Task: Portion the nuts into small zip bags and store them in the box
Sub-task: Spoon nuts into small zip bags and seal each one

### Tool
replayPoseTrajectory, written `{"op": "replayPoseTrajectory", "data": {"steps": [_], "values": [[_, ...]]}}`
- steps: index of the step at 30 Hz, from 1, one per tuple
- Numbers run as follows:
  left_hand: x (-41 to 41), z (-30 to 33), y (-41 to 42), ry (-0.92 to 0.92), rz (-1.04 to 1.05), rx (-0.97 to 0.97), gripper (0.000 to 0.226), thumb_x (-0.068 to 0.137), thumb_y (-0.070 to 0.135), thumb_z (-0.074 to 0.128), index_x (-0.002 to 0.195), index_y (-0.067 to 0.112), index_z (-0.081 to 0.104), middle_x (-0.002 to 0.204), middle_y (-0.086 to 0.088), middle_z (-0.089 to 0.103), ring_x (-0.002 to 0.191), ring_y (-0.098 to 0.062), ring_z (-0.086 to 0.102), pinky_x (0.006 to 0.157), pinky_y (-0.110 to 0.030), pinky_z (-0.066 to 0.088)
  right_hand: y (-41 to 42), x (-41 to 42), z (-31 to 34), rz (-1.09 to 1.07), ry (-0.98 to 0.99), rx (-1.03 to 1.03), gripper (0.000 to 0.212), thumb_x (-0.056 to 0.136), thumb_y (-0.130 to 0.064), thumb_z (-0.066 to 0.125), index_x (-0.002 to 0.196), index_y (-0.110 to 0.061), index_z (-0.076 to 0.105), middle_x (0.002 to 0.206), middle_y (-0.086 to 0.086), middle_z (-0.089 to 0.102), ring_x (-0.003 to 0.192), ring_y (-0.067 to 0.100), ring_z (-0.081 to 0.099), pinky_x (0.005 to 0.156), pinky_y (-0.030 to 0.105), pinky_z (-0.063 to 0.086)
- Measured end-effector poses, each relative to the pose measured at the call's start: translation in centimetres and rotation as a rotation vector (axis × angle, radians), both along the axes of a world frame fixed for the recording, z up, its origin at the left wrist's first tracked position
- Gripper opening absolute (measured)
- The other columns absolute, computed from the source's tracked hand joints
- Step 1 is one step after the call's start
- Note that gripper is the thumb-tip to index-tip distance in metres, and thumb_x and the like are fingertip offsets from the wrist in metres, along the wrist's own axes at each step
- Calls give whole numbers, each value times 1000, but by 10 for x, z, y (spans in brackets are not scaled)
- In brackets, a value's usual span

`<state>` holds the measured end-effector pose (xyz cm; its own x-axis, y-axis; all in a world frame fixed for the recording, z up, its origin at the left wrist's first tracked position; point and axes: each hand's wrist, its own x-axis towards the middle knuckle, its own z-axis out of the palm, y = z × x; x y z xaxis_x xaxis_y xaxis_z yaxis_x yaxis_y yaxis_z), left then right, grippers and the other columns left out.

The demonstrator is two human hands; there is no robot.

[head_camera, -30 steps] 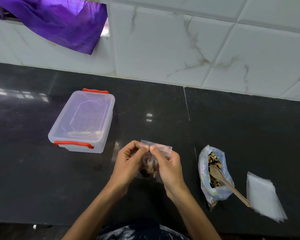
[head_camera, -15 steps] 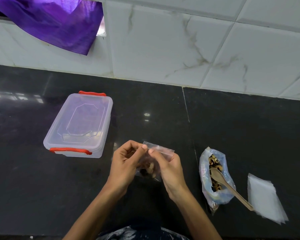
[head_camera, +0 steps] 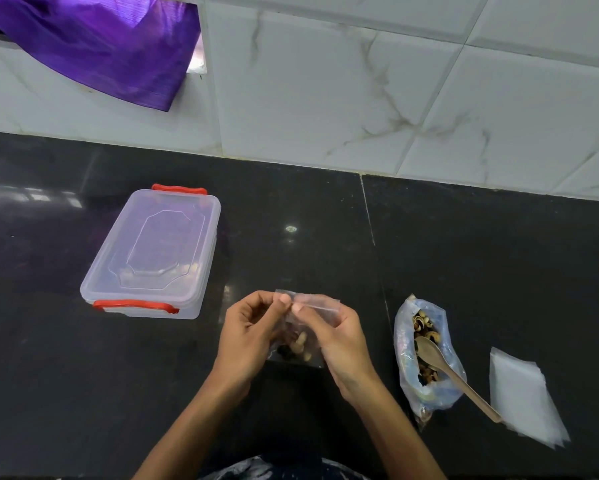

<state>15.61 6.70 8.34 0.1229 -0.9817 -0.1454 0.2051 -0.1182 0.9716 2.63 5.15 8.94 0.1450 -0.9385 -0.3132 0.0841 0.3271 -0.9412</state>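
A small clear zip bag with a few nuts in its bottom hangs between my hands above the counter. My left hand pinches its top edge near the left corner. My right hand pinches the same top strip just beside it. The clear plastic box with red latches stands to the left, its lid on. To the right lies the open bulk bag of nuts with a wooden spoon resting in it. A stack of empty zip bags lies at the far right.
The black stone counter runs up to a white tiled wall. A purple cloth hangs over the wall at the upper left. The counter's front edge lies just below my forearms.
My fingers have shifted along the small bag's top strip. The view has shifted a little; the box, the nut bag and the stack have not moved.
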Motion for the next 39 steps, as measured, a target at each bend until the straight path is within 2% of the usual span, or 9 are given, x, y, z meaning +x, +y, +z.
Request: {"op": "replayPoseTrajectory", "data": {"steps": [2,5,8,14,22,25,33,36,39], "values": [[-1,0,1,20,39,-3,26,81,26,59,87,2,67,78,-10,72,74,-27,69,67,-38,57,0,-3,0,-36,-24,-10,17,85,-21,65,98,-11,71,93,10,73,89,24,70,76,35,58],[-7,0,2,-8,35,-28,27,81,27,60,88,2,67,80,-13,72,76,-31,70,70,-39,58,1,-9,-3,-72,26,-42,16,88,-21,63,98,-11,69,89,9,73,86,20,71,70,24,56],[-12,-1,1,-19,-1,-33,26,81,30,60,85,6,67,78,-10,72,74,-26,70,72,-38,57,2,-12,-5,-51,57,-59,19,91,-23,59,104,-11,67,91,6,74,87,15,71,71,21,55],[-13,0,-1,-65,-89,-37,19,87,20,59,94,5,67,83,-9,74,77,-22,72,67,-25,57,-2,-17,-5,-12,74,-133,23,91,-23,58,100,-6,69,90,7,74,88,17,71,78,29,57],[-10,-2,0,-79,8,-24,22,85,25,58,93,6,66,82,-10,72,76,-26,72,67,-33,59,1,-15,-3,5,-6,-78,27,85,-28,63,101,-7,69,90,7,74,85,19,72,71,23,55],[-10,-2,-1,-62,16,-14,20,86,23,58,94,7,65,85,-8,73,80,-24,72,70,-33,59,2,-15,-4,-42,2,-59,20,88,-25,62,102,-12,68,92,5,74,87,16,71,70,22,55],[-12,1,0,-22,-36,17,15,91,16,55,92,4,64,83,-10,73,76,-23,72,61,-27,57,2,-10,-5,-142,-4,-96,12,92,-16,56,89,-10,66,81,2,70,76,14,69,62,22,54],[-12,2,0,3,-84,13,20,87,21,59,96,4,64,86,-11,73,78,-24,72,63,-27,57,2,-10,-7,-160,24,-110,12,92,-16,57,84,-10,65,81,4,69,77,17,68,66,27,56],[-14,3,1,10,-109,2,27,80,25,61,96,4,65,85,-12,74,77,-27,72,64,-29,59,2,-10,-7,-147,26,-103,13,91,-17,57,83,-10,64,81,4,69,79,17,68,63,24,55]]}}
